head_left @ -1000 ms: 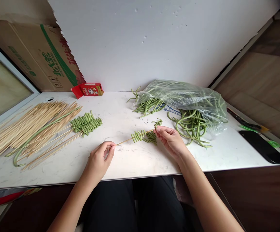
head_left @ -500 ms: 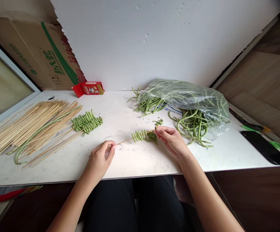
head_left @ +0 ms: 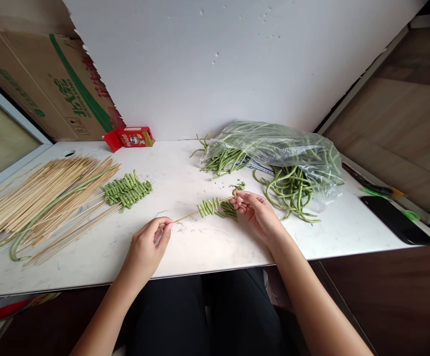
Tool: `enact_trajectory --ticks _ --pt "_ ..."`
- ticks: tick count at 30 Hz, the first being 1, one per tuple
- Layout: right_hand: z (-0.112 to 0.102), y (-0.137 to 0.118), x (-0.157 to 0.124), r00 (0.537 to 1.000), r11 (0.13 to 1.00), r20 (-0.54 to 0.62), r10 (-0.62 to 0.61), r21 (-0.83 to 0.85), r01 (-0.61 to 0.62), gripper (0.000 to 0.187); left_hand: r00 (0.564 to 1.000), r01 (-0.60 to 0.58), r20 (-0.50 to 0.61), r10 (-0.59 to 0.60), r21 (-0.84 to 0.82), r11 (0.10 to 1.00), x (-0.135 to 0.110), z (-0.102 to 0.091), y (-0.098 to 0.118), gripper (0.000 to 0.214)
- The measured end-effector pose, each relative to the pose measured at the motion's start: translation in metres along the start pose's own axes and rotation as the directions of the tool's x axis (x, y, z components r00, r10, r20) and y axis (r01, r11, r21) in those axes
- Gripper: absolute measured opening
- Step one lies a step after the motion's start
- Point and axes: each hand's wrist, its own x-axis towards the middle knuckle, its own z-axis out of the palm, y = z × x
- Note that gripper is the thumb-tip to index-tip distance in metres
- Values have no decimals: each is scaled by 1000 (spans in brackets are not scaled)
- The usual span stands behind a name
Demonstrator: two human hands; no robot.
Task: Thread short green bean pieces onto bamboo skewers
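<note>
Fingers of the bare left hand [head_left: 150, 243] are closed, thumb against forefinger, on the left part of a thin, pale wooden skewer [head_left: 185, 217], which slants up to the right over a white, grey-streaked tabletop [head_left: 200, 258]. Several short green bean pieces [head_left: 205, 207] sit crosswise on it, with gaps between some. At the skewer's right tip, the bare right hand [head_left: 257, 211] pinches a small green bean segment [head_left: 235, 195] between thumb and forefinger, its other fingers loosely curled; whether the tip has entered that segment cannot be told.

Just behind the skewer lies a small pile of cut green bean lengths [head_left: 230, 211]. To the left, tightly packed rows of skewered green bean pieces [head_left: 128, 191] lie beside a broad spread of bare wooden skewers [head_left: 48, 190], crossed by one long green bean [head_left: 46, 213]. On the right, long green beans [head_left: 296, 190] spill from a clear plastic bag [head_left: 278, 141]. At the back is a red cardboard box [head_left: 138, 137].
</note>
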Motion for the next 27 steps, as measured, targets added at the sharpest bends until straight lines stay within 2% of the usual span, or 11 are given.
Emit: enact_trajectory --ticks 5,14,27 --pt "2 0 -1 999 998 40 -26 -49 28 30 1000 -2 -3 2 5 1000 0 0 2 18" --pt "-1 4 0 999 986 -13 -48 -158 45 34 1000 -9 4 9 24 1000 1 -1 3 18" --pt "4 5 -2 995 974 -60 -85 -215 71 37 999 -19 31 18 32 999 -1 -1 -1 18"
